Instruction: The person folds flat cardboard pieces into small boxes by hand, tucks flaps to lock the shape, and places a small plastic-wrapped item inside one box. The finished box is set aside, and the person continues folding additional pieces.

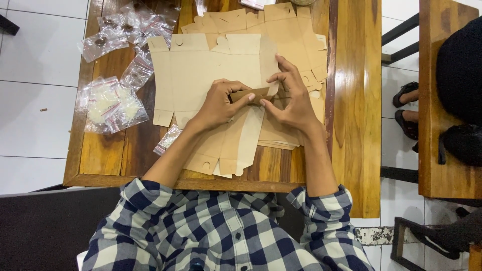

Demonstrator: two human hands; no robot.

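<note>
Checked shirt (221, 231) | wooden table (351, 100) | cardboard blanks (201, 65) | white tiled floor (30, 100)

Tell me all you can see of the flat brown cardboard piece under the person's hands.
The cardboard box blank is a flat, die-cut sheet of plain tan card with scored panels, tabs and small round notches at its edges. It lies unassembled on the wooden table, on top of other similar sheets. The left hand and right hand pinch and fold a narrow darker strip of it near the middle. Its lower flaps reach toward the table's near edge.
</note>
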